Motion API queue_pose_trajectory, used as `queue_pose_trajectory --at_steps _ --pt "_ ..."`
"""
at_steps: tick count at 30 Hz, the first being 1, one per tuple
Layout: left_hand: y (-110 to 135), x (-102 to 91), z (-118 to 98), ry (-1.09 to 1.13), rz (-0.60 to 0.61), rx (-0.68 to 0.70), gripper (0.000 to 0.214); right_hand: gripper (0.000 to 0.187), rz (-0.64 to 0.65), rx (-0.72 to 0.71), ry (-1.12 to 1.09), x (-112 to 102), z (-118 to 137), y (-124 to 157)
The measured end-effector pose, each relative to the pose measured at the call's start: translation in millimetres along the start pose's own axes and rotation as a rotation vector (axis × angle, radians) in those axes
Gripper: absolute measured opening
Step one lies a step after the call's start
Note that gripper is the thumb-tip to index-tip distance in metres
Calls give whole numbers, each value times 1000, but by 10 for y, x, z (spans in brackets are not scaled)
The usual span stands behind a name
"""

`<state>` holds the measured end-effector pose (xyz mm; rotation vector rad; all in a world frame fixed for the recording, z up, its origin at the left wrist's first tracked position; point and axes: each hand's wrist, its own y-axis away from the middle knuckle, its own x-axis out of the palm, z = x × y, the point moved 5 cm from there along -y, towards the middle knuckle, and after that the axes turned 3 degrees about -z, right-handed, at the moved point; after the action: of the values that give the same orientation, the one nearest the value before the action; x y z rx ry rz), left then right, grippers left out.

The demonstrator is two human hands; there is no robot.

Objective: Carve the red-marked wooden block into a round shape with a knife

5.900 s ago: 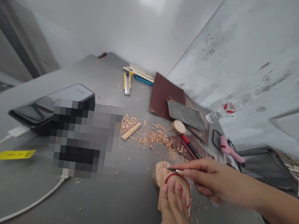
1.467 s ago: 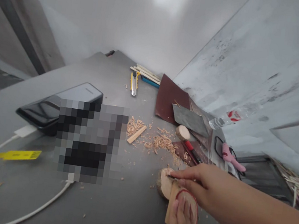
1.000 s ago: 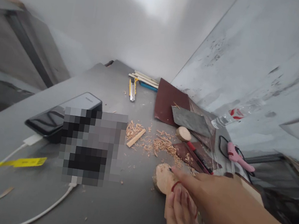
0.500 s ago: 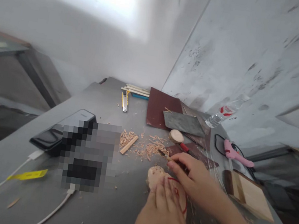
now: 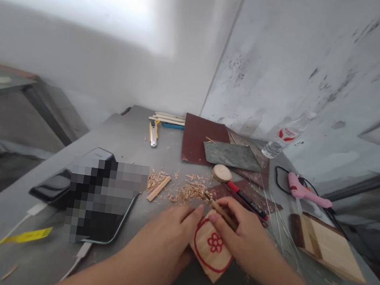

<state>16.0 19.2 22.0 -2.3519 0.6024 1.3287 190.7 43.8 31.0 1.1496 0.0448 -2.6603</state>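
A wooden block with a red curved outline and a red flower drawn on its face is tilted up near the table's front. My left hand is closed on its left edge, the fingers partly hidden. In my right hand is a carving tool with a wooden handle and thin metal tip. That tip points left, over the wood shavings. The right thumb lies near the block's upper edge. Beyond this hand are a black-and-red marker and a round wood slice.
On the left lie a black power bank, a partly blurred phone and cables. A utility knife, sandpaper sheets and a bottle are farther back. A pink glue gun and wood pieces are right.
My left hand has shifted from lying flat over the wood to gripping its left side. The block's flower drawing is now uncovered. My right hand still holds the carving tool.
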Motion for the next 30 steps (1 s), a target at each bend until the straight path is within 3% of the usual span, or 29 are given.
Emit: queue_pose_trajectory --at_steps 6,9,12,14,17,24,30 --pt "99 -326 -39 -274 -196 62 67 27 -157 -36 -17 -170 14 -1" --pt "111 -331 -64 -430 -106 167 61 25 -179 -83 90 -199 41 -4" --pt "76 -215 -59 -530 40 282 54 25 -128 -131 129 -160 40 -2" --pt "46 -169 -35 -521 65 301 59 30 -80 -169 106 -119 35 5" --pt "15 -188 27 -381 13 224 61 42 -46 -182 61 -80 20 15" --pt "14 -252 263 35 -86 -199 30 41 -54 -135 -2 -100 5 20" --pt "28 -179 300 246 -83 -262 38 42 -89 -58 -90 -131 -23 52"
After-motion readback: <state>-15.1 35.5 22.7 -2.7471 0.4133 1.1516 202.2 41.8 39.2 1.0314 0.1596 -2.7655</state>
